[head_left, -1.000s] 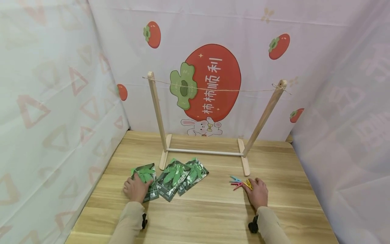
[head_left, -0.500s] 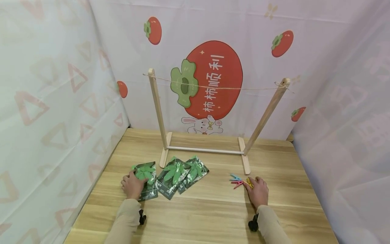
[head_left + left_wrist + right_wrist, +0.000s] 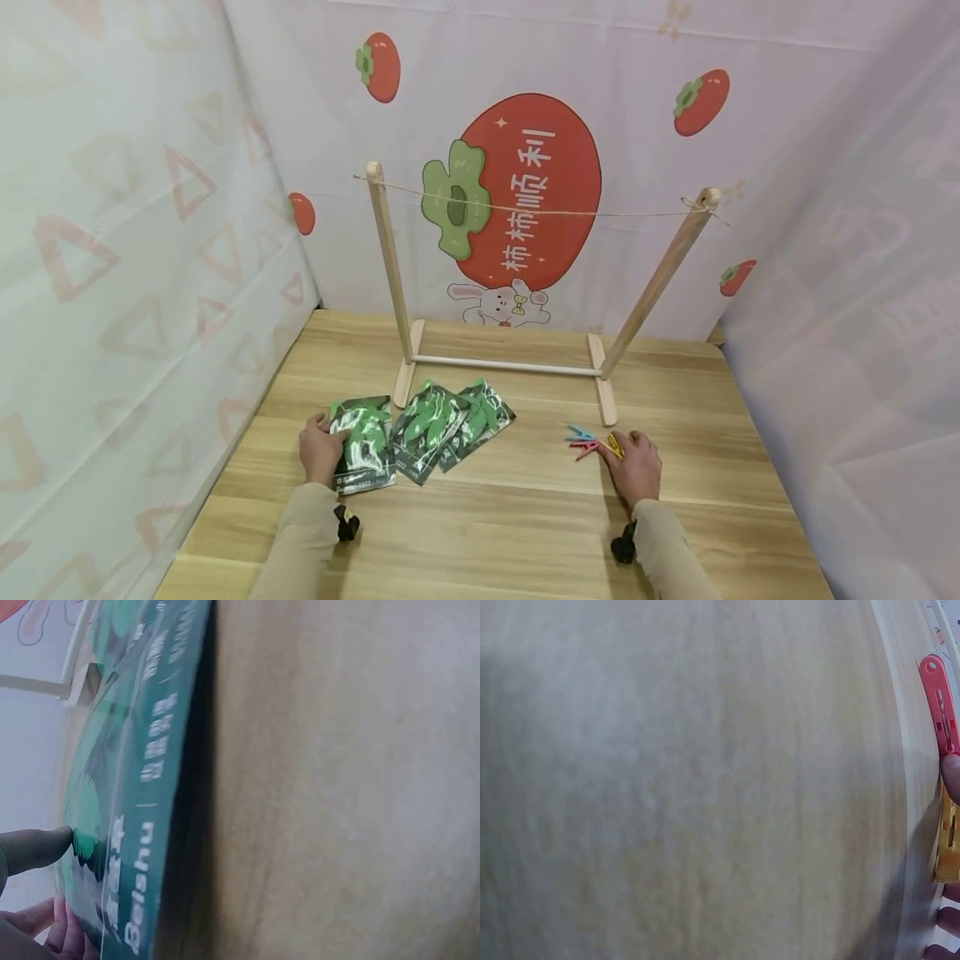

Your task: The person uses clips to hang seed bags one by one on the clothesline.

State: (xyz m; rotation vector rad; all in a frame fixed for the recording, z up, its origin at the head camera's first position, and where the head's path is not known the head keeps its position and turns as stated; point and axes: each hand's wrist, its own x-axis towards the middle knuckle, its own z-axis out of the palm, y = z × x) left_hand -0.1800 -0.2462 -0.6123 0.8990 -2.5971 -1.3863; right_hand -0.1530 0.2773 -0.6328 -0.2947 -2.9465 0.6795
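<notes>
At the left of the table, my left hand (image 3: 320, 454) pinches the left edge of a flat, glossy packet (image 3: 365, 446) with a green leaf print. In the left wrist view the thumb (image 3: 37, 848) presses its face, and the packet's near edge stands slightly off the wood. Two similar packets, a middle one (image 3: 427, 433) and a right one (image 3: 480, 421), overlap beside it. My right hand (image 3: 636, 467) holds a yellow clothespin (image 3: 615, 446) between thumb and fingers. A pink clothespin (image 3: 587, 449) and a blue clothespin (image 3: 580, 434) lie against its left side.
Behind the packets stands a wooden rack with a left post (image 3: 390, 258), a right post (image 3: 660, 283) and a string (image 3: 570, 213) tied between their tops. A white rod (image 3: 502, 364) joins the feet. Cloth walls (image 3: 150, 250) enclose the table (image 3: 480, 525).
My left hand has slid to the left packet's outer edge, and that packet has shifted slightly right and straightened. The right hand stays by the clothespins. The head view has tilted a little.
</notes>
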